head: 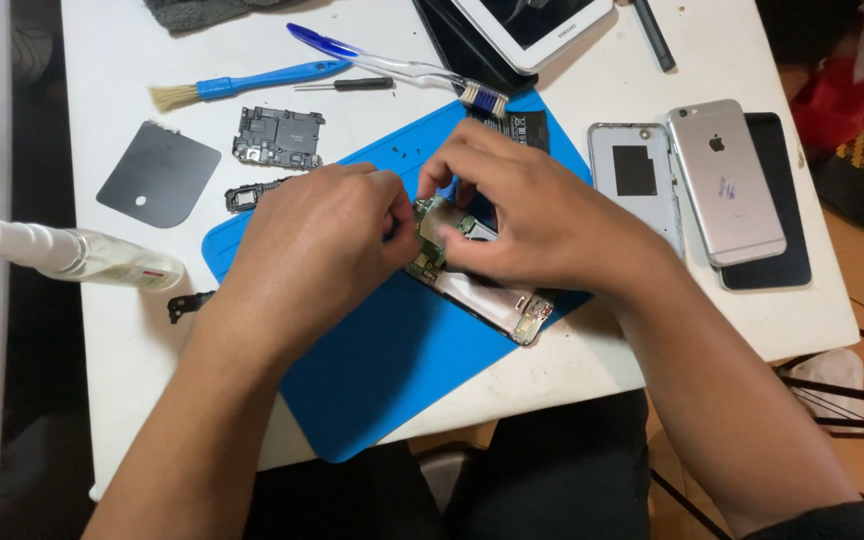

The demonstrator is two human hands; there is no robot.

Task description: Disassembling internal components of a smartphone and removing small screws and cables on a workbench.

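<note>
An opened phone (497, 303) with its circuit board bare lies on a blue work mat (392, 360). My left hand (317, 250) rests on the phone's left end, fingertips pinched against the board. My right hand (527, 215) covers the phone's upper part, thumb and fingers pressing on a small part near the green board (430, 262). What the fingertips grip is hidden.
On the white table (122, 330): a clear spray bottle (72, 255), a dark plate (159, 173), a black inner frame (279, 137), a blue brush (242, 84), a toothbrush (402, 70), a small screwdriver (347, 85), a silver back cover (635, 175), a pink-silver phone (727, 180), a white tablet (532, 25).
</note>
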